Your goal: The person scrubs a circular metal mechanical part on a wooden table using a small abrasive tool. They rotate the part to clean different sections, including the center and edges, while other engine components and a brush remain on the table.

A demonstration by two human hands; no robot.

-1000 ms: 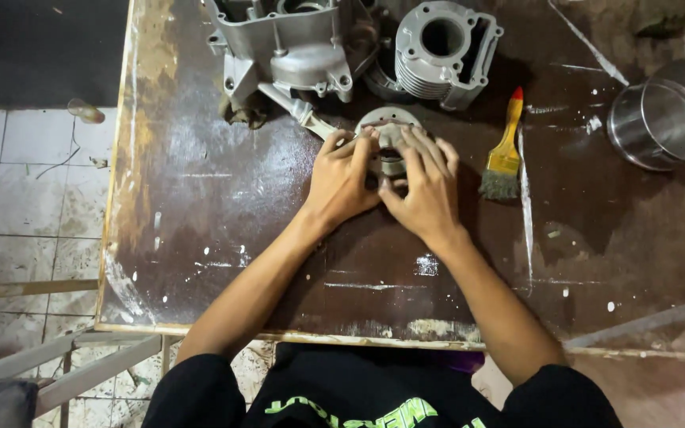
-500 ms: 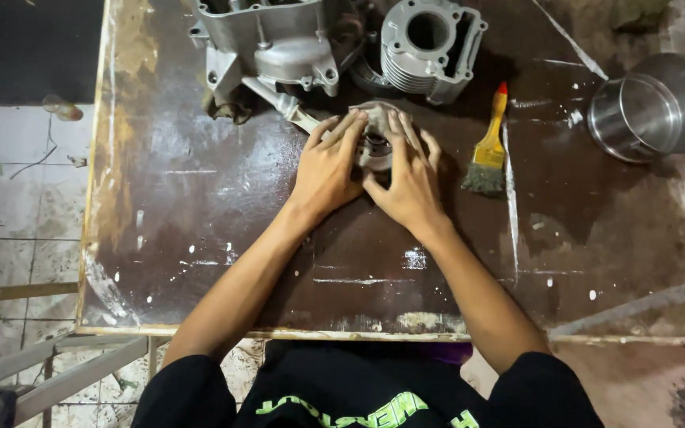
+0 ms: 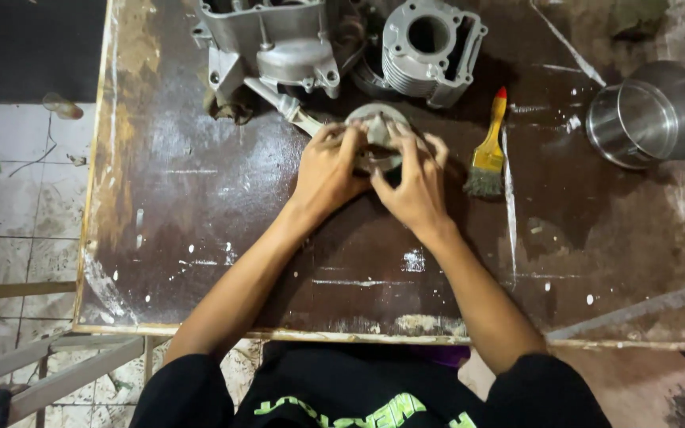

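Observation:
A round grey metal engine part point(image 3: 376, 127) lies on the dark wooden table point(image 3: 223, 206), mid-far from me. My left hand point(image 3: 328, 169) grips its left side with fingers curled over the rim. My right hand point(image 3: 415, 181) holds its right side, fingers spread across the top. The part's middle is mostly hidden under my fingers.
A grey engine crankcase point(image 3: 271, 43) and a finned cylinder block point(image 3: 431, 47) stand at the table's far edge. A yellow-handled paintbrush point(image 3: 488, 150) lies right of my hands. A steel pot point(image 3: 656, 111) sits at the far right. Tiled floor point(image 3: 9, 206) lies left.
My fingers have shifted on the round part, the right hand's fingers spreading more over its top. The view has drifted slightly.

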